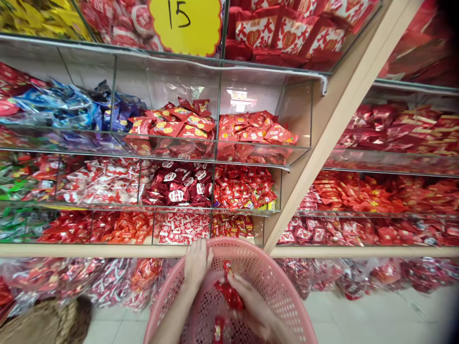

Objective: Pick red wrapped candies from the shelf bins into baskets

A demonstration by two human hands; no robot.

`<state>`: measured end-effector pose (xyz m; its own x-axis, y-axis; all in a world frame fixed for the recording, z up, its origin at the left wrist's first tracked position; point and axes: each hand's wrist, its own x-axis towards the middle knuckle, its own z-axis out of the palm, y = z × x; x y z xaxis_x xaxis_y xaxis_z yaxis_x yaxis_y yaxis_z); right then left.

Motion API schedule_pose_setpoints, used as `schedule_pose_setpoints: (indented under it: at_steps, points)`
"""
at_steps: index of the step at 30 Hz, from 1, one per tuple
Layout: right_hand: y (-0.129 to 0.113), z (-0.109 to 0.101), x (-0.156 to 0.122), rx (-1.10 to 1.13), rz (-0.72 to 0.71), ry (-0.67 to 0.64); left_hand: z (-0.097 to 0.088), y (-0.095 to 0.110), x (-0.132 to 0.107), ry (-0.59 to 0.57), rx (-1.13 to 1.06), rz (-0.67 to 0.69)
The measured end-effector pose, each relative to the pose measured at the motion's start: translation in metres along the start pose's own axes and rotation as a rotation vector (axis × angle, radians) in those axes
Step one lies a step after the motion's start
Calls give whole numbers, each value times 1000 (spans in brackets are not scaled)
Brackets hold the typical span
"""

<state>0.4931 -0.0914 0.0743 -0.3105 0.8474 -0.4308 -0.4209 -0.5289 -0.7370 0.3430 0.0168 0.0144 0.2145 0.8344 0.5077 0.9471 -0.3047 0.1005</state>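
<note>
A pink perforated plastic basket (272, 282) is in front of me at the bottom centre. My left hand (196, 263) grips its far rim with the fingers curled over the edge. My right hand (251, 306) is inside the basket, closed on a bunch of red wrapped candies (229, 292). Another red candy (218, 329) lies on the basket's bottom.
Clear acrylic bins of wrapped sweets fill the shelves ahead: red packets (256, 130), dark red ones (179, 186), blue ones (71, 107). A yellow price tag (186, 24) reads 15. A wooden shelf post (322, 143) runs diagonally. Bagged sweets hang below. A woven item (46, 325) sits bottom left.
</note>
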Motion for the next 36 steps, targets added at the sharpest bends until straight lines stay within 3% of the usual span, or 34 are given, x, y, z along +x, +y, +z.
schedule_pose_setpoints:
  at_steps: [8,16,21,26,31,36]
  points:
    - [25,-31,7,-610,-60,-248,-6,7,1,-21,-16,8]
    - [88,-51,21,-1141,48,-423,-5,9,1,-18,-11,14]
    - [107,-64,38,-1207,73,-527,-4,8,1,-25,-8,21]
    - [103,-73,36,-1221,133,-519,-2,8,0,-22,8,24]
    - [100,-67,32,-1241,176,-502,-2,9,1,-14,-8,25]
    - [97,-56,29,-1219,26,-510,-3,9,0,-16,-13,16]
